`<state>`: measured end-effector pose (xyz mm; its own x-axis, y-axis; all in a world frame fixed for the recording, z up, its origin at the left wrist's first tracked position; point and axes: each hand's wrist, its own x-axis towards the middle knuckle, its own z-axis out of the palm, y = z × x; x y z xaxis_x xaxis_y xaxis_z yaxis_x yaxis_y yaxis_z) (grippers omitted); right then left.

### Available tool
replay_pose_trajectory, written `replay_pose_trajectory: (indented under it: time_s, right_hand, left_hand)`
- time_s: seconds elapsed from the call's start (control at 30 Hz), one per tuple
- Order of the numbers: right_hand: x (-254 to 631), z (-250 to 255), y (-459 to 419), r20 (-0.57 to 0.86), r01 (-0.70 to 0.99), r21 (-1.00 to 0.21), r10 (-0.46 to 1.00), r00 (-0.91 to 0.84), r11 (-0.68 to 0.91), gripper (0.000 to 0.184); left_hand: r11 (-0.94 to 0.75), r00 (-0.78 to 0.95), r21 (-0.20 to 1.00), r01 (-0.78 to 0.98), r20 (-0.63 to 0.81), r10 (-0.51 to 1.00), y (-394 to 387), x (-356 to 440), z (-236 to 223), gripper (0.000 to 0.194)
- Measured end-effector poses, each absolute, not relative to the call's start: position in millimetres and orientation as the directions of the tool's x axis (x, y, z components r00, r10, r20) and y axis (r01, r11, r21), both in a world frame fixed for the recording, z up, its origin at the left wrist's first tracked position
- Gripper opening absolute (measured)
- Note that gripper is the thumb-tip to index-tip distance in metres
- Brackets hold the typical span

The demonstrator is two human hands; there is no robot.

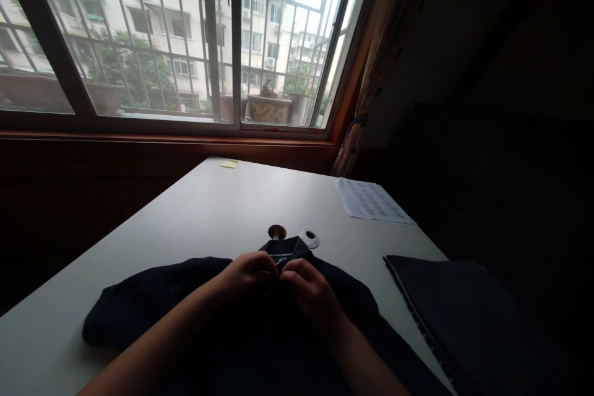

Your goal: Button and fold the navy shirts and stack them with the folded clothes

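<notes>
A dark navy garment with a collar and sleeves, looking like a shirt, lies spread on the white table, its collar pointing away from me. Both hands meet just below the collar opening. My left hand is closed with its fingers pinching the cloth at the front. Close beside it, my right hand also pinches the fabric, fingertips nearly touching those of the left. Light stitching or print shows inside the collar. Any button between the fingertips is too small and dark to make out.
On the white table are a round hole and a white ring-shaped piece past the collar. Printed sheets lie at the right edge, a yellow note at the far edge. Folded dark cloth rests at right. A barred window stands behind.
</notes>
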<state>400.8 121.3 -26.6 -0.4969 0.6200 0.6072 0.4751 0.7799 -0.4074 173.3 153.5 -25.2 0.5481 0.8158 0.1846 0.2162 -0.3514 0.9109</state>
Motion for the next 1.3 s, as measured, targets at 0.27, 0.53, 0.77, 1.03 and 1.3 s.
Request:
replay_pose_trajectory:
  time_s: [0.27,0.53,0.77,1.03,1.3]
  right_hand:
    - [401.2,-25.4,121.8,0.612,0.419,-0.502,0.653,-0.445,0.756,0.020]
    - [401.1,-27.7,121.7,0.621,0.392,-0.501,0.636,-0.459,0.772,0.020]
    - [400.4,-27.8,121.7,0.618,0.398,-0.508,0.645,-0.448,0.764,0.020]
    - [400.2,-29.1,122.0,0.631,0.406,-0.470,0.620,-0.466,0.784,0.018]
    - [400.3,-30.2,122.5,0.619,0.409,-0.476,0.626,-0.474,0.779,0.019]
  left_hand:
    - [-0.463,0.571,0.874,0.148,0.307,0.761,157.2,171.4,-33.6,0.020]
    - [-0.503,0.558,0.854,0.129,0.357,0.749,159.1,171.7,-38.2,0.027]
    - [-0.521,0.542,0.841,0.145,0.373,0.753,158.7,173.8,-41.3,0.028]
    - [-0.533,0.530,0.831,0.160,0.383,0.757,157.8,175.6,-38.6,0.028]
    - [-0.548,0.519,0.819,0.168,0.400,0.756,157.1,176.6,-41.0,0.025]
